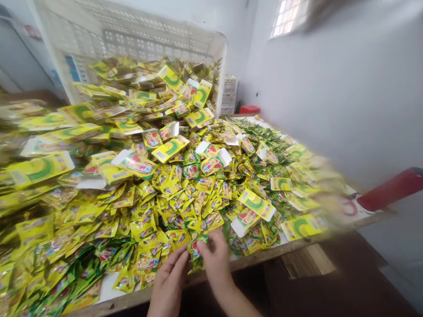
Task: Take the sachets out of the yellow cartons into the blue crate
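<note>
Both hands are at the table's front edge, in front of a heap of small shiny sachets. My right hand (216, 258) pinches a green sachet (196, 253), its thumb lying on the printed face. My left hand (169, 278) is closed, with fingertips pressed at the left side of that same sachet. Yellow sachets (143, 222) lie just beyond the hands, and more green sachets (80, 276) lie to the left. Among them are yellow flat cartons, some with white flaps open, such as a carton (256, 204) right of my hands.
Behind the heap, a white perforated crate (223, 57) lies on its side, with cartons spilling out. The wooden table edge (253, 259) runs across the front. A red cylindrical object (396, 190) juts past the right corner. More crates (229, 93) stand at the back by the wall.
</note>
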### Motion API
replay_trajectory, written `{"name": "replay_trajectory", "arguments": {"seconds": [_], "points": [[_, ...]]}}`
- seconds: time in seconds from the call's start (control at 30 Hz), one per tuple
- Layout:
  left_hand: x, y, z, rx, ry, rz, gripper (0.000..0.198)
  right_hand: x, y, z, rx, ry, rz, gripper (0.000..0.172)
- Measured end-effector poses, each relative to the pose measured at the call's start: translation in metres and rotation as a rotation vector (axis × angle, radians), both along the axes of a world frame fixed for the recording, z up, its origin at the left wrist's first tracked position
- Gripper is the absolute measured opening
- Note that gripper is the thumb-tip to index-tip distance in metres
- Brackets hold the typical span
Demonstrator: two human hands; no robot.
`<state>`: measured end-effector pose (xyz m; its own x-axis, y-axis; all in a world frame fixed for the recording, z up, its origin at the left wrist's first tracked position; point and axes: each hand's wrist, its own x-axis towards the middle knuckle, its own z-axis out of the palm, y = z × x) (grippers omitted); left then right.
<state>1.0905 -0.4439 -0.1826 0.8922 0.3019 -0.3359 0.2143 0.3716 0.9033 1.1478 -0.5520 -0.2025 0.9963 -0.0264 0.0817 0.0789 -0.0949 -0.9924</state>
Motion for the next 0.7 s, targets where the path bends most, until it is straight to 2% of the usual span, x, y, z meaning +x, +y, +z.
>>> {"name": "replay_trajectory", "arguments": {"seconds": [0.07, 0.2, 0.27, 0.33, 0.43, 0.5, 0.53, 0.6, 0.67, 0.7], "points": [[0.003, -0.006, 0.004, 0.08, -0.016, -0.036, 0.045, 0.001, -0.004, 0.0, -0.005, 0.009, 0.011, 0.007], [0.02, -0.008, 0.008, 0.176, -0.005, -0.057, 0.047, 0.006, -0.027, 0.012, 0.085, 0.074, 0.091, 0.022], [0.031, -0.009, 0.007, 0.185, 0.019, -0.174, 0.044, 0.007, -0.046, 0.021, 0.125, 0.082, 0.203, 0.02], [0.045, -0.014, 0.008, 0.228, 0.011, -0.37, 0.038, 0.006, -0.069, 0.029, 0.143, 0.116, 0.273, 0.019], [0.072, -0.035, 0.016, 0.362, -0.115, -0.656, 0.027, 0.001, -0.104, 0.032, 0.137, 0.129, 0.112, 0.021], [0.096, -0.056, 0.025, 0.521, -0.305, -0.809, 0.018, 0.0, -0.126, 0.026, 0.14, 0.132, -0.052, 0.02], [0.11, -0.067, 0.029, 0.639, -0.43, -0.84, 0.018, 0.0, -0.137, 0.021, 0.154, 0.145, -0.124, 0.022], [0.139, -0.09, 0.035, 0.924, -0.667, -0.811, 0.03, 0.001, -0.155, 0.009, 0.219, 0.193, -0.226, 0.029], [0.166, -0.11, 0.036, 1.161, -0.815, -0.74, 0.049, 0.001, -0.168, -0.003, 0.292, 0.225, -0.286, 0.033], [0.178, -0.118, 0.035, 1.224, -0.848, -0.735, 0.056, -0.001, -0.173, -0.008, 0.328, 0.235, -0.294, 0.034]]}}
